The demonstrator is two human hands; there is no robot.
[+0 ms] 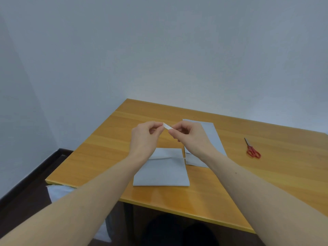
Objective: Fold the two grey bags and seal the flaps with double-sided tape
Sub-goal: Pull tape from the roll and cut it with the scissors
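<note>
A folded grey bag (161, 172) lies near the table's front edge, its flap turned down across the upper part. A second grey bag (212, 135) lies flat and long behind it to the right, partly hidden by my right forearm. Above the bags, my left hand (144, 137) and my right hand (189, 134) each pinch one end of a short white strip of double-sided tape (167, 126), held in the air between the fingertips.
Red-handled scissors (253, 150) lie on the wooden table (266, 174) to the right. The table's left edge drops to a dark floor, where something white (58, 192) sits beside the table. A pale wall stands behind.
</note>
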